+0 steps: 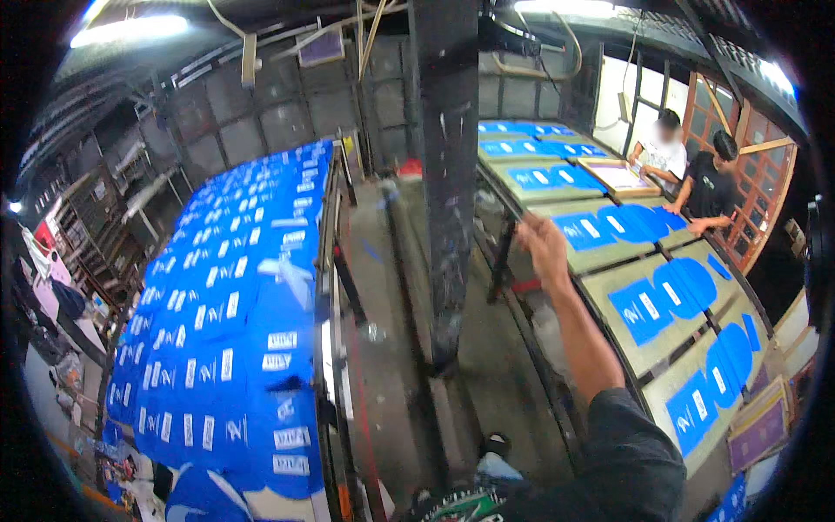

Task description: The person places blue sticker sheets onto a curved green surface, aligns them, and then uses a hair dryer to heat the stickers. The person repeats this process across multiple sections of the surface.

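Note:
My right hand [545,248] reaches out at the near long edge of the right-hand printing table [590,258]. Its fingers look curled and blurred, and I cannot tell whether they grip the edge. Closest to it lie blue cut fabric pieces [574,233] with white printed marks, flat on a greenish board. Farther down this table, more blue printed pieces [695,280] rest on separate boards. My left hand is out of view. To my left, a long table is covered with blue fabric [261,352] bearing rows of white prints, with a loose light-blue piece [290,277] on top.
A dark post [450,189] rises between the tables from the aisle floor [391,313]. Across the right table stand two people [659,153], one with hands at a wooden-framed screen [620,177]. Another framed screen [760,424] leans at lower right.

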The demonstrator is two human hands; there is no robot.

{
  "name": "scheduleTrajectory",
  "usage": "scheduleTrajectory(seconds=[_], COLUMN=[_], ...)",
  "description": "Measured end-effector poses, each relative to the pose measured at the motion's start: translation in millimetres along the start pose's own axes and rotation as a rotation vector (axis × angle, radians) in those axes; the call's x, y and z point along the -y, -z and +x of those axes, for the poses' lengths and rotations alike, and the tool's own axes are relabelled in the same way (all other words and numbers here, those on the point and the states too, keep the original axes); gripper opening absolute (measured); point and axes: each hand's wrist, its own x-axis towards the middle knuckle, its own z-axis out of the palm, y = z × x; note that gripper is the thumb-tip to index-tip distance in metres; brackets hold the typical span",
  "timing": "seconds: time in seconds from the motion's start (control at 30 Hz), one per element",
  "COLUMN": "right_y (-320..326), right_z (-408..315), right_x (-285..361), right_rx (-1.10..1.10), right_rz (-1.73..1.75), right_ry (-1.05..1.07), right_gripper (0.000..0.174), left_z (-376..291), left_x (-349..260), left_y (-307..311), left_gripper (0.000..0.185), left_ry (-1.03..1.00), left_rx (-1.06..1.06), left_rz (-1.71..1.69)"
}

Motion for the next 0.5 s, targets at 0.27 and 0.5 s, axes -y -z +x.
scheduleTrajectory(seconds=[0.27,0.5], right_y=[-85,-41], right_z=[315,323], right_x=[124,165], right_rx=[-0.176,-0.513], right_rz=[0.199,0.747], right_ry=[0.714,0.723], right_gripper=[0.070,0.041], left_z=[23,47], left_x=[0,-32], left_y=[-22,-48], left_gripper=[0.037,0.039], left_ry=[0.075,-0.070], left_rx=[-0.088,-0.109], left_rz=[0.324,0.356])
